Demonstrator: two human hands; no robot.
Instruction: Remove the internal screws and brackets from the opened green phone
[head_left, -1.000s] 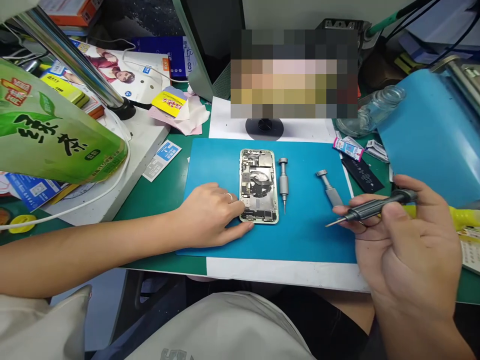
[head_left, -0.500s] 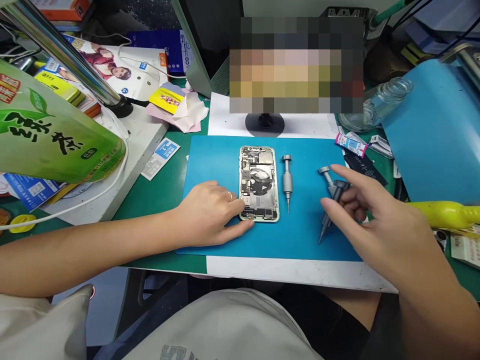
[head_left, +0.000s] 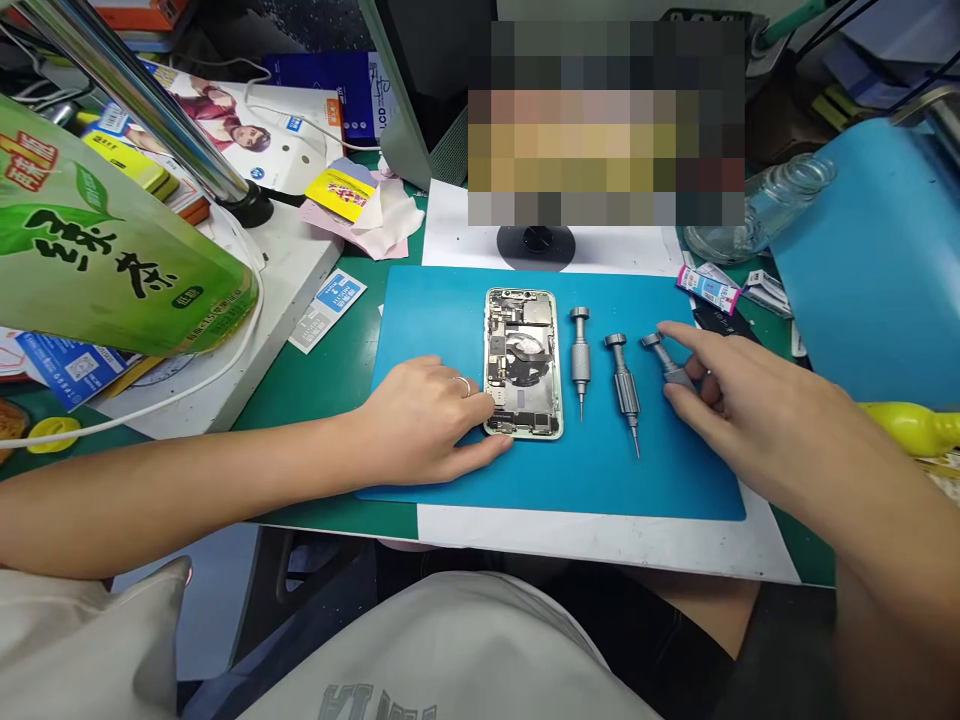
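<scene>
An opened phone (head_left: 523,365) lies on the blue mat (head_left: 480,470), its inner boards and parts exposed. My left hand (head_left: 431,420) holds its lower left corner, curled fingers at the side edge and thumb along the bottom. Right of the phone lie a light grey screwdriver (head_left: 580,360) and a darker grey screwdriver (head_left: 624,390), tips toward me. My right hand (head_left: 720,390) hovers over another grey screwdriver (head_left: 670,362), with index finger and thumb apart on either side of it. The palm hides that screwdriver's lower end.
A green tea pouch (head_left: 112,250) and a metal pole (head_left: 142,100) stand at the left, a white cable in front. Behind the mat are a black round stand (head_left: 535,247) and a glass jar (head_left: 784,205). Small packets (head_left: 709,289) and a yellow bottle (head_left: 911,428) are at the right.
The darker screwdriver has shifted left and straightened, now lying apart from my right hand. That hand is now at the last grey screwdriver. My left hand stays at the phone; the view shifted slightly.
</scene>
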